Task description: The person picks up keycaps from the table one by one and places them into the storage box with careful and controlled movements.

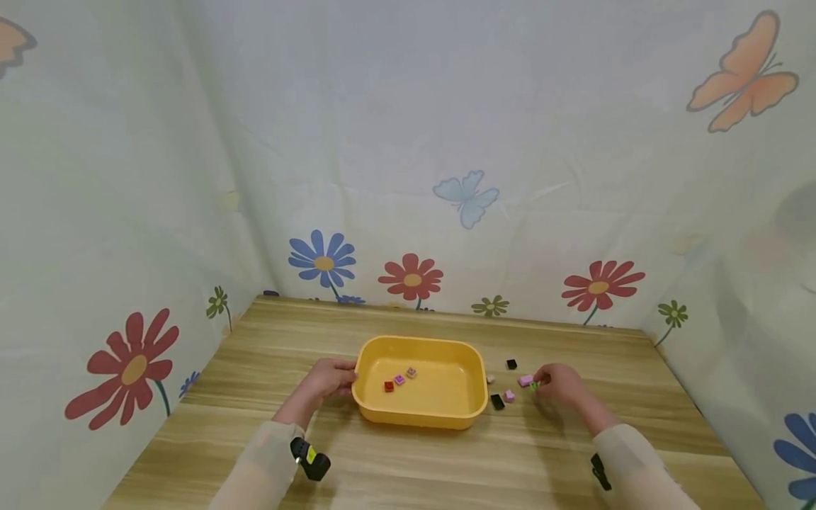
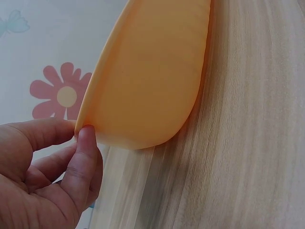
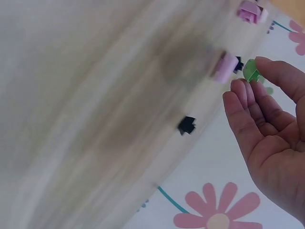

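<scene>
The left hand (image 1: 325,379) pinches the rim of the yellow tray (image 1: 446,389) at its left end, thumb on one side of the wall and fingers on the other. The right hand (image 1: 561,386) is well apart from it, beyond the tray's right end, and holds a green piece (image 3: 251,70) between thumb and fingertips; whether that piece touches the desk (image 1: 446,474) I cannot tell.

The relation that counts: the tray's long axis runs left to right, roughly along the line between the hands, so the green piece lies off its right short end, with the open inside to the left of the right hand.

Between them sit the larger pink brick (image 1: 525,380), just beside the right fingertips, then the smaller pink brick (image 1: 509,397), the near black brick (image 1: 497,401) and a pale brick (image 1: 490,379) close to the tray wall. The far black brick (image 1: 511,364) lies farther back. Inside, left of centre, rest a red brick (image 1: 389,387), a purple brick (image 1: 399,380) and a dull-coloured brick (image 1: 411,372).
</scene>
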`<move>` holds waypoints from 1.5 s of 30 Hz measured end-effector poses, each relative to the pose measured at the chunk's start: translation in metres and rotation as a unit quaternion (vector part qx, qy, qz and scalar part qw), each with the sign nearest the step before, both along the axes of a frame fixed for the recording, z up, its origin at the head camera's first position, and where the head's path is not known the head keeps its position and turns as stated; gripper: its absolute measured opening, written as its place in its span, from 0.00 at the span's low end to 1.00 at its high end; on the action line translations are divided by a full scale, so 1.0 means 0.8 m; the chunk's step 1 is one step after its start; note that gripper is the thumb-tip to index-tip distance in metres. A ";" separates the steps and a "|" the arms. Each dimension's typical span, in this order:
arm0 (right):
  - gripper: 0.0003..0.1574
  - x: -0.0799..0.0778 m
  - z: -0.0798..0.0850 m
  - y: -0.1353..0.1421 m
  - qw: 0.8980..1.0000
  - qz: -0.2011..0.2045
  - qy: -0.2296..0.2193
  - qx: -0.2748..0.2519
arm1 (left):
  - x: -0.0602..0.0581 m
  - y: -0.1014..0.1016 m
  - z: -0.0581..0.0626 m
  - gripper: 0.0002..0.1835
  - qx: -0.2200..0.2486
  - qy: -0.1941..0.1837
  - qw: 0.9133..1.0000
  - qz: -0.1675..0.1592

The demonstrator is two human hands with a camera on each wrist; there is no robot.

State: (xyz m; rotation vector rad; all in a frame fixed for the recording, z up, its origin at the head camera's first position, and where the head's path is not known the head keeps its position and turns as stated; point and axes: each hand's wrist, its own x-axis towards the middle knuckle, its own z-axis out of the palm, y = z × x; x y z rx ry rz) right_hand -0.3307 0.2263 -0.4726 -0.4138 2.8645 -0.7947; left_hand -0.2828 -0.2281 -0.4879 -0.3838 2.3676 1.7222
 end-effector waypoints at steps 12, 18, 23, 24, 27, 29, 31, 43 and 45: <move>0.14 -0.005 0.031 -0.009 1.000 0.030 0.001 -0.002 | 0.001 -0.001 0.001 0.20 0.003 0.005 1.000 -0.005; 0.16 -0.008 0.052 -0.018 0.998 0.058 -0.012 -0.026 | 0.002 0.000 0.002 0.20 0.004 0.005 1.000 -0.002; 0.16 -0.013 0.069 -0.029 0.997 0.070 -0.005 -0.015 | 0.002 0.001 0.003 0.20 0.006 0.006 1.000 -0.001; 0.16 -0.014 0.072 -0.032 0.997 0.071 -0.003 -0.011 | 0.002 0.001 0.004 0.20 0.006 0.007 1.000 -0.003; 0.15 -0.019 0.079 -0.039 0.998 0.068 -0.002 -0.004 | 0.002 0.001 0.005 0.21 0.010 0.006 1.000 -0.002; 0.14 -0.022 0.082 -0.043 0.998 0.068 -0.002 -0.004 | 0.002 0.001 0.004 0.21 0.013 0.007 1.000 -0.003; 0.14 -0.025 0.084 -0.048 0.998 0.069 0.000 -0.003 | 0.002 0.000 0.003 0.21 0.014 0.008 1.000 -0.005; 0.12 -0.046 0.109 -0.090 0.991 0.133 -0.001 0.012 | 0.003 0.000 0.003 0.22 0.009 0.012 1.000 -0.013; 0.12 -0.049 0.113 -0.099 0.989 0.147 -0.001 0.021 | 0.003 0.000 0.003 0.22 0.013 0.013 1.000 -0.013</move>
